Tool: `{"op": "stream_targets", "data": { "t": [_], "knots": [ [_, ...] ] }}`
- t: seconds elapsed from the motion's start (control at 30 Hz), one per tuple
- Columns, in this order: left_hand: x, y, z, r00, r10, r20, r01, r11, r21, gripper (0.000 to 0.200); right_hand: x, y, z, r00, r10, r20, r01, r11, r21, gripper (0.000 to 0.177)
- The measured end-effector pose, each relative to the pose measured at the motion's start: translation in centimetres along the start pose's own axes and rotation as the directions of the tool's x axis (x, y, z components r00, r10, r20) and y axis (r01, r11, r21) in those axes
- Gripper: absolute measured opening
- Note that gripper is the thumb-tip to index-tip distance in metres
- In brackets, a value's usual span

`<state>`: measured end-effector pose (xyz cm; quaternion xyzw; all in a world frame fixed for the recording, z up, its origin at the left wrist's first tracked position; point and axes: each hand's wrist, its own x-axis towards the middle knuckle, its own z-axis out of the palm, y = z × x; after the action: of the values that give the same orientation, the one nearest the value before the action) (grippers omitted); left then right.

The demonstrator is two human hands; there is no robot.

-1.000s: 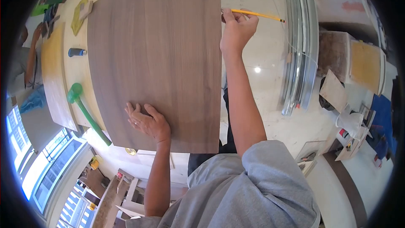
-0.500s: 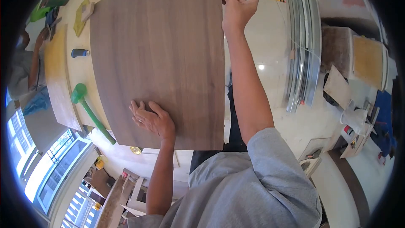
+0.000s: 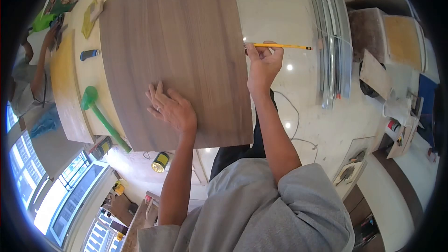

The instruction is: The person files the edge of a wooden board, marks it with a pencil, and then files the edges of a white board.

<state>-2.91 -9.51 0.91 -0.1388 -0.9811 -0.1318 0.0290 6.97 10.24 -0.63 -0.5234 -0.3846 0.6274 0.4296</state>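
A large brown wood-grain board (image 3: 172, 32) lies on a pale bench (image 3: 92, 77), reaching to the person's waist. The left hand (image 3: 173, 107) rests on the board's near part, fingers loosely spread, grasping nothing. The right hand (image 3: 266, 65), at the board's right edge, pinches a yellow pencil (image 3: 289, 46), which points leftward to that edge; whether its tip touches is hidden. Left of the board lie a green mallet (image 3: 103, 117) and, farther away, a blue-and-black tool (image 3: 89, 55). Long metal strips (image 3: 332, 42) lie well to the right.
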Motion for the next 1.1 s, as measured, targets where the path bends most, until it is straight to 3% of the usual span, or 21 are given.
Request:
{"op": "stream_targets", "data": {
  "t": [0.2,0.3,0.5,0.6,0.8,0.9,1.1],
  "knots": [
    [0.0,0.2,0.2,1.0,0.006,0.002,-0.006,1.0,0.001,0.046,4.9,0.9,3.4,0.987,-0.159,0.021,0.155,0.978,0.139,0.047],
    [0.0,0.0,0.2,1.0,0.01,-0.009,-0.01,1.0,0.016,0.046,5.5,-0.6,4.6,0.994,-0.106,0.033,0.102,0.987,0.123,0.048],
    [-0.2,-0.1,0.3,0.999,0.041,-0.01,-0.041,0.999,0.034,0.045,-0.5,0.6,-0.5,0.993,-0.118,0.009,0.118,0.993,-0.025,0.044],
    [0.0,-0.1,0.4,0.999,0.046,-0.003,-0.046,0.998,0.035,0.045,-2.3,0.6,-1.8,0.999,-0.032,-0.002,0.032,0.999,-0.02,0.047],
    [-0.2,-0.4,0.5,0.998,0.053,-0.017,-0.053,0.998,0.018,0.044,3.5,0.7,2.2,0.98,-0.195,0.037,0.191,0.978,0.088,0.047],
    [-0.1,-0.3,0.5,0.998,0.049,-0.027,-0.048,0.999,0.022,0.043,3.3,0.5,1.6,0.987,-0.151,0.06,0.152,0.988,-0.014,0.046],
    [-0.1,-0.3,0.5,0.997,0.069,-0.041,-0.068,0.998,0.009,0.043,-5.4,1.3,-4.8,0.998,-0.06,0.031,0.061,0.998,-0.024,0.045]
  ]
}}
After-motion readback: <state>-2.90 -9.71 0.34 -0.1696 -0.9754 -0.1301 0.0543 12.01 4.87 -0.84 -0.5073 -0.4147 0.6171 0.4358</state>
